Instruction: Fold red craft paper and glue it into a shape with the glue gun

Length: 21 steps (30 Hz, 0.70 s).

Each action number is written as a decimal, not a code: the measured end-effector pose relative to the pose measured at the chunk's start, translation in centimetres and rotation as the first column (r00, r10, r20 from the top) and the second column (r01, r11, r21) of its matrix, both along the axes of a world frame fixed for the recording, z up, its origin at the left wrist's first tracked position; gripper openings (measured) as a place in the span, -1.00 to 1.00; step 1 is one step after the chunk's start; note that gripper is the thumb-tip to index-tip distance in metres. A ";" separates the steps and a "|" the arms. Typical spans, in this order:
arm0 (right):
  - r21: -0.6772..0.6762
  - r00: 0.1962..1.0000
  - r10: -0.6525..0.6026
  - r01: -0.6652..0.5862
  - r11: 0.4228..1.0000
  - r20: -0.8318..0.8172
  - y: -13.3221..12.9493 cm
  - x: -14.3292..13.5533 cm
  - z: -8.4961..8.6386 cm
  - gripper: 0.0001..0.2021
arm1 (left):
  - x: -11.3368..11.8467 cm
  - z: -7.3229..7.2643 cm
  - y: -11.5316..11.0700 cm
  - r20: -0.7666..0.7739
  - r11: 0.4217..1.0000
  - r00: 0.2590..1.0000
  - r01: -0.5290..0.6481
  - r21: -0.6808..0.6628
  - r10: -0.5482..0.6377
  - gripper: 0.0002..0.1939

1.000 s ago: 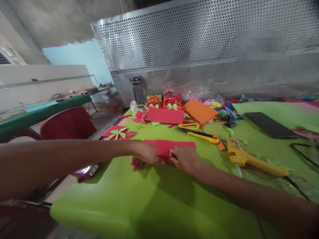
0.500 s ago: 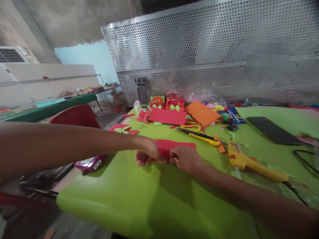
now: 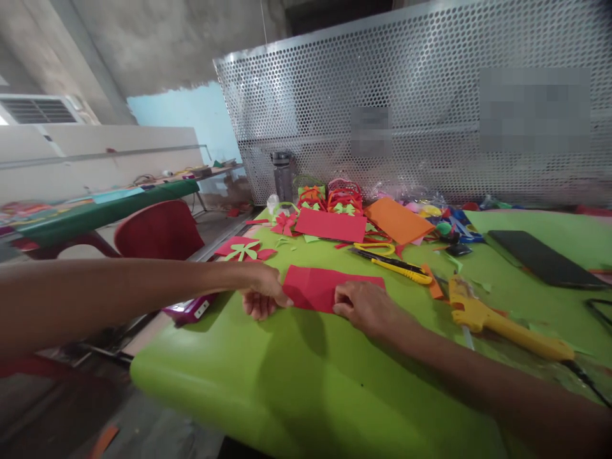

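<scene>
A red rectangular sheet (image 3: 310, 288) lies on the green table cover (image 3: 201, 376) in front of me. My left hand (image 3: 262, 294) is at the sheet's left end, fingers curled, its thumb tip touching the lower left corner. My right hand (image 3: 366, 307) pinches the near edge right of the middle, knuckles bent and fingertips partly hidden. Beyond the sheet lie yellow-handled scissors (image 3: 375, 249) and a yellow cutter knife (image 3: 406, 271). A second red sheet (image 3: 331, 225) rests farther back.
At the right are a yellow glue gun (image 3: 516, 331) with a cord and a black phone (image 3: 545, 258). Orange paper (image 3: 399, 220), small red bags (image 3: 344, 197) and a bottle (image 3: 283, 176) stand along the back. A purple box (image 3: 189, 310) sits at the left edge.
My left hand has moved left along the red sheet to its end, uncovering more of it. My right hand stays at the near edge. The view has shifted slightly.
</scene>
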State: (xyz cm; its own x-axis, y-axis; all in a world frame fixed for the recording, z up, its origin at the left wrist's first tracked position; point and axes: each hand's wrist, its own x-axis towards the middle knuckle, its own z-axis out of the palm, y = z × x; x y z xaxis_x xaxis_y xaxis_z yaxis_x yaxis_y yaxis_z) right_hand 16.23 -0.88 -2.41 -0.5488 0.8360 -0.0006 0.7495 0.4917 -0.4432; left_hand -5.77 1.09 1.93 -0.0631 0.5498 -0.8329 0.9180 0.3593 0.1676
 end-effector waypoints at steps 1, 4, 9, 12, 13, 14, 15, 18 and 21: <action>-0.002 1.000 0.003 -0.003 1.000 -0.002 -0.1 0.0 0.1 -0.91 | -0.5 0.0 -0.2 0.003 1.000 1.000 -0.019 0.005 0.019 -0.57; -0.009 1.000 0.006 -0.006 1.000 0.002 -0.4 0.0 0.6 -0.89 | -1.8 0.2 -1.0 0.006 0.998 0.998 -0.064 0.029 0.063 -0.57; -0.002 1.000 -0.015 0.015 1.000 0.016 -0.5 0.0 0.9 -0.90 | -2.6 0.8 -2.7 -0.001 0.992 0.999 -0.036 0.121 0.037 -0.61; 0.013 0.999 -0.043 0.043 0.999 0.018 -0.6 -0.2 0.9 -0.90 | -1.1 1.4 -3.2 0.030 0.957 0.999 0.034 0.288 -0.044 -0.62; 0.020 0.998 -0.055 0.055 0.998 0.022 -0.6 -0.3 0.9 -0.90 | -0.2 1.5 -3.3 0.055 0.930 0.995 0.059 0.363 -0.084 -0.64; 0.028 0.997 -0.067 0.066 0.997 0.027 -0.7 -0.5 0.9 -0.90 | 0.9 1.6 -3.3 0.079 0.898 0.988 0.082 0.432 -0.129 -0.65; 0.036 0.996 -0.078 0.077 0.996 0.035 -0.8 -0.6 0.9 -0.90 | 2.0 1.6 -3.3 0.098 0.872 0.979 0.109 0.478 -0.177 -0.66; 0.063 0.994 -0.096 0.092 0.994 0.060 -0.9 -0.7 0.9 -0.88 | 4.8 1.0 -2.9 0.149 0.842 0.944 0.184 0.507 -0.296 -0.68; 0.068 0.996 -0.063 0.058 0.996 0.070 -0.5 -0.1 0.8 -0.89 | 5.9 -0.3 -1.8 0.189 0.877 0.921 0.237 0.419 -0.340 -0.67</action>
